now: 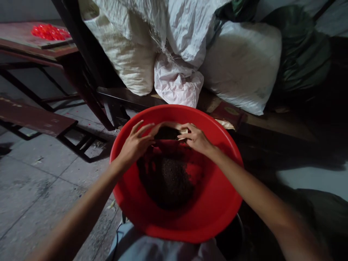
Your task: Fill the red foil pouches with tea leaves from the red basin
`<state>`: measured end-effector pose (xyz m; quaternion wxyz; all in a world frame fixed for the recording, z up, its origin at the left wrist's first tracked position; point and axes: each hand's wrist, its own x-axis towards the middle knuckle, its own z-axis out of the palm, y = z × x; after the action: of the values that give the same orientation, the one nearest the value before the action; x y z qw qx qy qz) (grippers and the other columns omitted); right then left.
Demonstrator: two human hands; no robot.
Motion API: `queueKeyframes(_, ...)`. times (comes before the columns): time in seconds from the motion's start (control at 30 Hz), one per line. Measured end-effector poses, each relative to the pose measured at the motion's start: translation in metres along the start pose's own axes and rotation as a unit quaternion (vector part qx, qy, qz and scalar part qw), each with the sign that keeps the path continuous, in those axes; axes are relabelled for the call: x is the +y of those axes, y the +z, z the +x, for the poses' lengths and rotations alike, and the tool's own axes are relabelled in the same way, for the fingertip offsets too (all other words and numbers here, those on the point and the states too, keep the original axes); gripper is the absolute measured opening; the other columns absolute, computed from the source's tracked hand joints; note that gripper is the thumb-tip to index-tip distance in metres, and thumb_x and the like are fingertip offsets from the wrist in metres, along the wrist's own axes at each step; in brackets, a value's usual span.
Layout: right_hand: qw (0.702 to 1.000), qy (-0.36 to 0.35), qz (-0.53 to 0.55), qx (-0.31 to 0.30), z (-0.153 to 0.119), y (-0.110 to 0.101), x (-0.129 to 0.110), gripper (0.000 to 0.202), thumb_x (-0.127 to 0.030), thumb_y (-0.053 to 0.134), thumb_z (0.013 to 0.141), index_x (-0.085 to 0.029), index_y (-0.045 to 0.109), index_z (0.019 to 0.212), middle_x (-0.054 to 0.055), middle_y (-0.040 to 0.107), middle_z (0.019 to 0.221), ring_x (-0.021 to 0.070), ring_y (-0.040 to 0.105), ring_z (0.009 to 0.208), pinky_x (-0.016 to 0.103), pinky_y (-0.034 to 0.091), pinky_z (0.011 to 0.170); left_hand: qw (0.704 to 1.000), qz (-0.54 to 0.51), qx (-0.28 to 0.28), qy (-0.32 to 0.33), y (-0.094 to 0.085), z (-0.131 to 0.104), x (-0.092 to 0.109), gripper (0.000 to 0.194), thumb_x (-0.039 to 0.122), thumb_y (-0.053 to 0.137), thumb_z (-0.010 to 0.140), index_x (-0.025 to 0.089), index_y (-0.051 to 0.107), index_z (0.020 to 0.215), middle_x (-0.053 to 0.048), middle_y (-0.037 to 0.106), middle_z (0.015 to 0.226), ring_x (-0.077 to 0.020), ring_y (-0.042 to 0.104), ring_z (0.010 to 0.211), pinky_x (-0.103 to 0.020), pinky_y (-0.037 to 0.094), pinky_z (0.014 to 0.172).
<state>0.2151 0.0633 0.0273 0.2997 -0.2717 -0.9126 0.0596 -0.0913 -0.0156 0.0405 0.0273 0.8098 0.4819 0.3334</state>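
A big red plastic basin (217, 214) sits in front of me, tilted toward me, with a heap of dark, fine grainy stuff (168, 181) at its bottom. My left hand (134, 145) and my right hand (197, 139) meet over the far half of the basin. Together they hold a small pale scoop-like piece (174, 128) loaded with the same dark stuff. The left fingers spread over its left end; the right fingers pinch its right end.
White woven sacks (179, 47) and a dark green sack (301, 54) lean on a low wooden platform (272, 127) behind the basin. A reddish table (40, 45) with red bits (50, 32) and a bench (35, 119) stand left, on a concrete floor.
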Motion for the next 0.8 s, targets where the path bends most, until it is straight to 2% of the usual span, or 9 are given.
queueKeyframes(0.07,1.000,0.007,0.005,0.005,0.006,0.005,0.008,0.045,0.005,0.055,0.082,-0.025,0.081,0.102,0.006,0.067,0.099,0.0185,0.060,0.092,0.035,0.057,0.084,0.998,-0.049,-0.006,-0.032,0.007,0.017,-0.003,0.017,0.031,0.064,0.095,0.021,0.077,0.100,-0.011,0.064,0.140,-0.0298,0.057,0.135,-0.047,0.051,0.111)
queueKeyframes(0.13,1.000,0.000,0.001,-0.013,0.014,0.003,0.013,0.054,0.008,0.054,0.078,-0.024,0.080,0.113,0.005,0.067,0.095,0.0187,0.058,0.088,0.035,0.056,0.084,0.991,-0.111,-0.048,-0.049,0.012,0.030,-0.007,0.018,0.033,0.064,0.094,0.019,0.075,0.096,-0.009,0.073,0.117,-0.0231,0.071,0.103,-0.037,0.058,0.095)
queueKeyframes(0.2,0.999,-0.005,-0.007,-0.036,0.016,-0.005,0.013,0.053,0.008,0.052,0.079,-0.023,0.079,0.113,0.005,0.069,0.094,0.0191,0.058,0.088,0.035,0.055,0.084,0.985,-0.150,-0.071,-0.049,0.011,0.035,-0.009,0.019,0.034,0.062,0.093,0.019,0.074,0.091,-0.006,0.075,0.093,-0.0187,0.071,0.081,-0.030,0.057,0.081)
queueKeyframes(0.3,0.998,-0.005,-0.042,-0.041,0.007,-0.027,-0.001,0.043,0.003,0.050,0.086,-0.025,0.081,0.098,0.003,0.071,0.090,0.0195,0.058,0.086,0.034,0.053,0.081,0.987,-0.159,-0.014,-0.020,-0.001,0.025,-0.006,0.021,0.031,0.057,0.097,0.020,0.075,0.102,-0.008,0.077,0.101,-0.0192,0.073,0.092,-0.027,0.055,0.084)
queueKeyframes(0.43,0.994,0.038,-0.097,0.043,-0.021,-0.047,-0.038,0.033,-0.003,0.055,0.092,-0.025,0.080,0.094,0.006,0.069,0.094,0.0218,0.060,0.093,0.037,0.055,0.080,0.996,-0.090,-0.003,0.002,-0.009,0.001,0.010,0.023,0.027,0.050,0.103,0.021,0.071,0.109,-0.009,0.074,0.109,-0.0176,0.072,0.095,-0.025,0.054,0.082)
queueKeyframes(0.53,0.994,0.045,-0.079,0.067,-0.041,-0.043,-0.059,0.018,-0.010,0.065,0.090,-0.022,0.077,0.085,0.012,0.064,0.130,0.0288,0.059,0.123,0.044,0.060,0.092,0.997,-0.074,-0.030,-0.009,0.003,-0.006,0.019,0.019,0.025,0.050,0.103,0.019,0.067,0.099,-0.006,0.071,0.097,-0.0148,0.068,0.080,-0.023,0.052,0.071)
queueKeyframes(0.6,0.994,0.083,-0.049,0.044,-0.049,-0.035,-0.061,0.014,-0.016,0.071,0.087,-0.021,0.074,0.100,0.014,0.056,0.147,0.0313,0.058,0.132,0.048,0.061,0.097,0.993,-0.107,-0.042,-0.009,0.013,-0.004,0.021,0.015,0.025,0.052,0.101,0.019,0.067,0.101,-0.006,0.070,0.106,-0.0150,0.069,0.086,-0.023,0.053,0.074)
queueKeyframes(0.67,0.991,0.129,-0.025,0.032,-0.052,-0.027,-0.058,0.033,-0.018,0.072,0.088,-0.022,0.068,0.120,0.013,0.065,0.137,0.0275,0.068,0.118,0.045,0.064,0.092,0.990,-0.137,-0.044,0.000,0.019,0.002,0.021,0.011,0.026,0.057,0.099,0.021,0.067,0.101,-0.006,0.070,0.111,-0.0152,0.069,0.092,-0.022,0.053,0.078)
queueKeyframes(0.8,0.990,0.109,-0.037,0.076,-0.059,-0.028,-0.055,0.033,-0.010,0.060,0.095,-0.026,0.069,0.123,0.004,0.079,0.103,0.0193,0.075,0.090,0.036,0.064,0.088,0.992,-0.121,-0.036,0.017,0.017,0.007,0.024,0.020,0.024,0.055,0.100,0.019,0.064,0.083,0.000,0.062,0.080,-0.0095,0.059,0.066,-0.019,0.044,0.061)
